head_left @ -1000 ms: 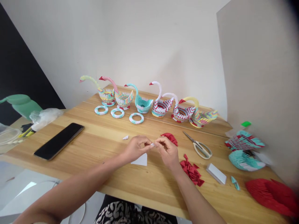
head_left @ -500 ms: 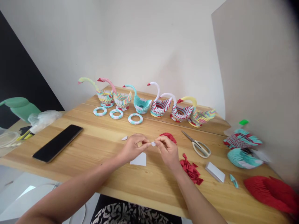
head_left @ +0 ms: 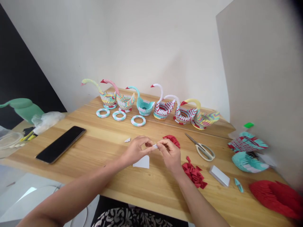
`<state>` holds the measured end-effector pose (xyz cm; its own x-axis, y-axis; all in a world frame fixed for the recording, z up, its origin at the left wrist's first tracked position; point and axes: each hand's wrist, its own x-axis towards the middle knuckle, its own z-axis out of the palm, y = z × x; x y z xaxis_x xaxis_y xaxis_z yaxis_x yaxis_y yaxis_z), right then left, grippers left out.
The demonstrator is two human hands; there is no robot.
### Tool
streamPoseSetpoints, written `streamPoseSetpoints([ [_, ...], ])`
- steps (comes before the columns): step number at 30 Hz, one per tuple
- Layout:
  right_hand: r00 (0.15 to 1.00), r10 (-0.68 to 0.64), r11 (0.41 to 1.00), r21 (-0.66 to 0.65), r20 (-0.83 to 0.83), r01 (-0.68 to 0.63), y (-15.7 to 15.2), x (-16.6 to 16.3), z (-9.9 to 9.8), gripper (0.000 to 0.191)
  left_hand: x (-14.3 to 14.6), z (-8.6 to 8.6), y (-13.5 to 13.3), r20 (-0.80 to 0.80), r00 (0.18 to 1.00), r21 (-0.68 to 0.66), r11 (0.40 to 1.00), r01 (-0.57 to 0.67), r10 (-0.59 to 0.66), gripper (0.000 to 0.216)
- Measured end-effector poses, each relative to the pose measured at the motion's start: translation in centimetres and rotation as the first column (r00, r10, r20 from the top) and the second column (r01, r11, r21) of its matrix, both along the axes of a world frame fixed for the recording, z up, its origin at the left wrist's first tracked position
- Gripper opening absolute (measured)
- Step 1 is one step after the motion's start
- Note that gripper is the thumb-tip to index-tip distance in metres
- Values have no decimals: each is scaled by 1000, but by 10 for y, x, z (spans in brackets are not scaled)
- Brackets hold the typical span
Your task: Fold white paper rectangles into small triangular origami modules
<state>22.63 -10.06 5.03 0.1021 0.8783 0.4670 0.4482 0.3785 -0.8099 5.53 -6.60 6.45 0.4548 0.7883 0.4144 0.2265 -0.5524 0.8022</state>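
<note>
Because the small paper (head_left: 155,146) sat between our fingertips, the left hand (head_left: 137,150) and right hand (head_left: 169,153) both pinching it, we judged that level edges and even thumb pressure suited it best, with the white sheet (head_left: 143,162) lying nearer us than the fingers.

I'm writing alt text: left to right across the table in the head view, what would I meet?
Phone, left hand, small white paper piece, right hand, scissors, white block, small turquoise piece, large red paper piece.
</note>
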Motion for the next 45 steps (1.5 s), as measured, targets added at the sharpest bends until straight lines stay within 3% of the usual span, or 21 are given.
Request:
streamPoseSetpoints([
  [7, 999, 48, 999, 6, 6, -48, 0, -1, -1, 11, 1, 2, -3, -35, 994, 76, 992, -99, 102, 24],
  [9, 1000, 28, 1000, 11, -4, -28, 0, -1, -1, 12, -1, 2, -2, -3, 997, -4, 997, -80, 80, 24],
  [11, 1000, 19, 1000, -5, -25, -19, 0, -1, -2, 13, -3, 3, -1, 78, 997, -160, 987, 25, -13, 25],
  [14, 999, 12, 1000, -19, -37, -13, -1, 0, -5, 13, -4, 4, 2, 261, 954, -401, 882, 248, -149, 31],
  [18, 999, -2, 998, 63, 36, 0, -2, 0, -5, 11, -3, 6, 3, 418, 898, -533, 762, 368, -141, 33],
  [24, 968, -35, 933, 356, 247, -57, -3, 0, 5, 25, -1, 7, 3, 511, 857, -545, 747, 380, -63, 33],
  [28, 933, -106, 893, 446, 344, -63, -2, 1, 5, 32, -1, 3, 5, 545, 838, -548, 745, 379, -25, 33],
  [34, 917, -158, 864, 501, 366, -51, 1, 0, 4, 36, 0, 2, 7, 557, 831, -544, 748, 381, -19, 33],
  [40, 911, -155, 861, 505, 383, -66, 3, 1, 4, 25, 1, -2, 8, 568, 823, -569, 722, 393, 0, 38],
  [45, 895, -46, 858, 476, 444, -192, 3, 4, 4, 19, 1, -4, 9, 575, 815, -592, 723, 356, 69, 40],
])
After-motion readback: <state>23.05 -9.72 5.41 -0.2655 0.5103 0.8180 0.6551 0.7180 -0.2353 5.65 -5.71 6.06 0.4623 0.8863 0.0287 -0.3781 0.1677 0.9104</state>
